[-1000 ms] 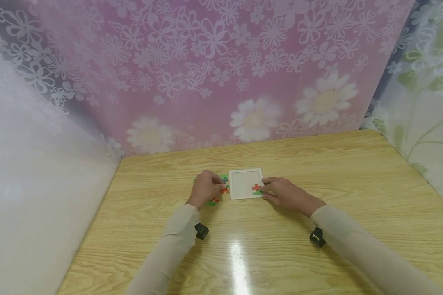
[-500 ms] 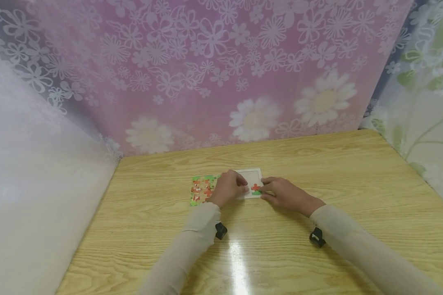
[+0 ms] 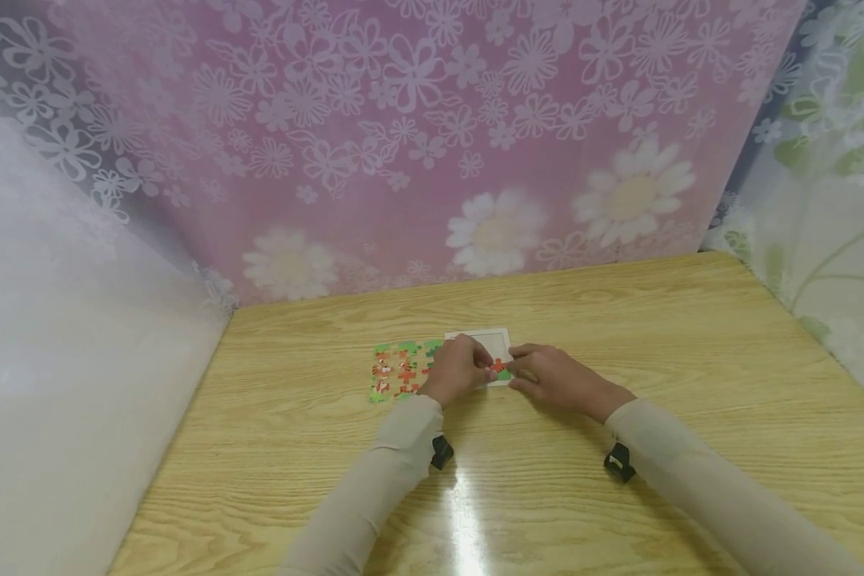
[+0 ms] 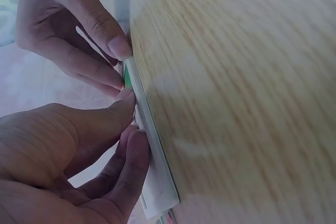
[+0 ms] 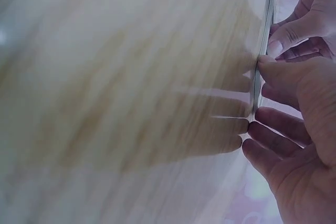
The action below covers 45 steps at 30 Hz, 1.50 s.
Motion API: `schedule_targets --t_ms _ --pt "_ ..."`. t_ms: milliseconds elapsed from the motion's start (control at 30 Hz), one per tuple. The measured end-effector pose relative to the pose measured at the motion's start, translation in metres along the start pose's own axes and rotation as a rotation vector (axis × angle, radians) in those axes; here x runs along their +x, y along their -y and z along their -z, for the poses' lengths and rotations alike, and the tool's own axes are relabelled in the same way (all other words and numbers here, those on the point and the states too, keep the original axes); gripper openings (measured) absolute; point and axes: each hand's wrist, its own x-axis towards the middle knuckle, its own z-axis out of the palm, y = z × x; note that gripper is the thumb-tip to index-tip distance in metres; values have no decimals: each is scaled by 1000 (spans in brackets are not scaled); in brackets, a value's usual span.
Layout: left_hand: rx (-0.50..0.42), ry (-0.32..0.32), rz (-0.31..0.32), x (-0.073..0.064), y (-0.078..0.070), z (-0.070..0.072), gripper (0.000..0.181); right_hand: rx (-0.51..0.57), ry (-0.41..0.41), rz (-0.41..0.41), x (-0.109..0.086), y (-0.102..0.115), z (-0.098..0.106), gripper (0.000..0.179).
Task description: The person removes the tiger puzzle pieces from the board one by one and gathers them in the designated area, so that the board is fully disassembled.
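Note:
A white puzzle tray (image 3: 478, 332) lies flat on the table, with a red and green puzzle piece (image 3: 501, 366) at its near right corner. My left hand (image 3: 459, 370) reaches over the tray, thumb and fingertips pinched together beside that piece. The small puzzle piece it pinches is mostly hidden behind the fingers. At the tray's right side, my right hand (image 3: 558, 382) holds the corner. Its thumb is at the near edge, and a finger touches the corner piece. In the left wrist view, both hands meet close together along the tray's edge (image 4: 160, 192).
Several loose puzzle pieces (image 3: 406, 370) with an orange animal picture lie in rows left of the tray, partly covered by my left hand. The wooden table (image 3: 295, 464) meets a pink flowered cloth (image 3: 374, 200) at the back. Pale cloths hang at both sides.
My left hand has moved right from the loose pieces to the tray, ending beside the corner piece. The loose pieces have come into sight. My right hand stays at the tray's corner.

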Motion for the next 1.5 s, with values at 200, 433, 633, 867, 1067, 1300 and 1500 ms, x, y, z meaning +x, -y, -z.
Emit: schedule_targets --t_ms 200,433,633,867,1067,1300,1500 --pt "-7 7 8 3 2 -1 8 -2 16 -32 0 -4 1 30" --pt "-9 11 47 2 0 -1 9 -11 25 -35 1 -8 0 33" --pt "-47 -8 30 -2 0 1 10 -4 9 -22 2 -7 -1 33" --pt "-101 -46 19 -2 3 0 4 5 5 -21 2 -7 -1 32" --pt "-137 -53 5 -3 6 1 6 4 26 -46 3 -7 0 31" --pt "-127 -69 -22 -7 10 6 7 -2 43 -59 3 -3 2 33" --pt "-111 -81 -40 -13 19 19 7 -9 35 -51 4 -3 3 36"
